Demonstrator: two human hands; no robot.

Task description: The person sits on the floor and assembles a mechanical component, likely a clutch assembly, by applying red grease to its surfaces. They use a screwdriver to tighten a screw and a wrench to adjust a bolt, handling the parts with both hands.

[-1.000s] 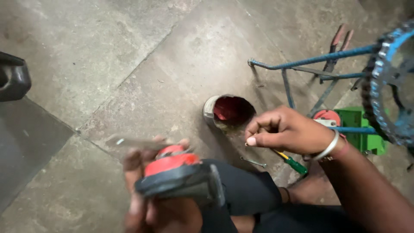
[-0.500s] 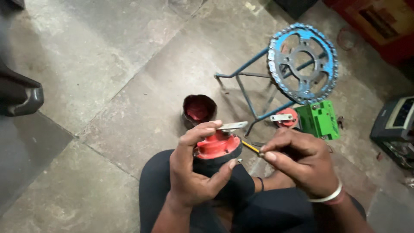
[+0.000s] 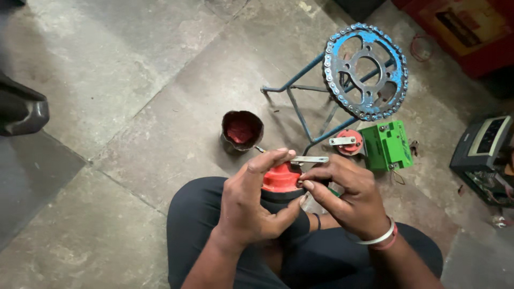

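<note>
1. The left hand (image 3: 251, 200) wraps around a round red-and-black part (image 3: 281, 181), fingers curled over its top and thumb pressed against its side, holding it above the lap.
2. The right hand (image 3: 345, 195) closes in on the same part from the other side; its fingertips pinch at the flat metal strip (image 3: 310, 159) that juts from the top of the red part, though the exact grip is hard to make out behind the fingers.
3. A white bangle (image 3: 381, 237) sits on the right wrist.
4. On the stone floor (image 3: 118, 69) just ahead stands a small dark cup (image 3: 242, 129) with red contents.
5. Further right, a blue chain sprocket (image 3: 367, 71) rests on a blue metal frame (image 3: 300, 107).
6. Beside the frame lie a second red round part (image 3: 349, 142) and a green box (image 3: 386, 145), close together.
7. A dark device (image 3: 482, 142) sits at the right edge.
</note>
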